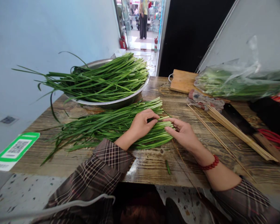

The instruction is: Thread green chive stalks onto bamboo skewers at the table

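Note:
A pile of garlic chives (102,121) lies on the wooden table, green tips to the left and pale stem ends to the right. My left hand (143,123) rests over the stems, thumb and forefinger pinched on a pale chive stem. At the cut ends, my right hand (183,132) has its thumb and fingers around the same stem's end. A red bead bracelet (210,163) circles my right wrist. Behind the pile, a metal basin (130,99) holds a large heap of garlic chives (107,79). A thin skewer (186,168) lies below my right hand.
To the right lie a bundle of bamboo skewers (240,132), loose skewers (214,137), a knife (238,119) and red-handled scissors (272,138). Behind them are a cutting board (183,81) and a plastic bag of greens (238,82). A person (143,20) stands beyond the doorway.

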The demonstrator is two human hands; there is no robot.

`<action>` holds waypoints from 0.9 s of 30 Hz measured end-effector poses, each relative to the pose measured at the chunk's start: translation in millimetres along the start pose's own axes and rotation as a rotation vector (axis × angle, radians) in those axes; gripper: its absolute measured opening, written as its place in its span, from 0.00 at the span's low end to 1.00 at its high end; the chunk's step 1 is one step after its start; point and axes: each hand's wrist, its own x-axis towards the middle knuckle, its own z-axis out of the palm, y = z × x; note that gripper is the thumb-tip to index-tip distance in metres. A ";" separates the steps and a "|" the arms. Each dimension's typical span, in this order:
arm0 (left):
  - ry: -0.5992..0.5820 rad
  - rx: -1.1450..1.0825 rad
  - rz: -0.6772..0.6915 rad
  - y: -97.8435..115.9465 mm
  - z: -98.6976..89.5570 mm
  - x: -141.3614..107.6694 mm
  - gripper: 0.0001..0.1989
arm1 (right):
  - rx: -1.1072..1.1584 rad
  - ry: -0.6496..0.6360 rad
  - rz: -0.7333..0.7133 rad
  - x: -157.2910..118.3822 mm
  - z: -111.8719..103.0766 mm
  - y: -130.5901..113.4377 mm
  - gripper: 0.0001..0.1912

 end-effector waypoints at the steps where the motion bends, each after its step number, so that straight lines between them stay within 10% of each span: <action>1: 0.000 -0.001 0.004 0.1 0.0 0.0 0.06 | 0.001 0.000 0.000 0.0 0.2 -0.2 0.17; 27: -0.050 0.026 0.047 2.4 0.1 -0.1 0.06 | -0.115 0.048 -0.096 -3.5 2.5 6.1 0.22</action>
